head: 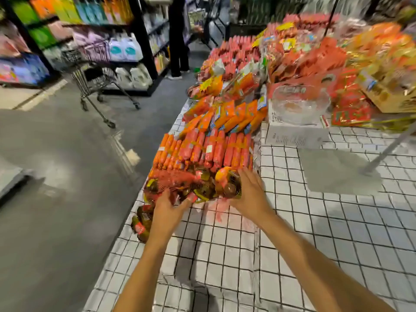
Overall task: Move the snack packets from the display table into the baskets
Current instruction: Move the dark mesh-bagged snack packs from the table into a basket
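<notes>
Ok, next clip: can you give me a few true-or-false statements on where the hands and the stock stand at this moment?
1. The left hand and the right hand are both on the net packets. True.
2. The tablecloth is plain red. False: it is white with a black grid.
3. A shopping cart stands in the aisle, off to the left. True.
4. The glass bowl lies on the floor. False: it sits on a white box on the tablecloth, beyond the orange stock.
</notes>
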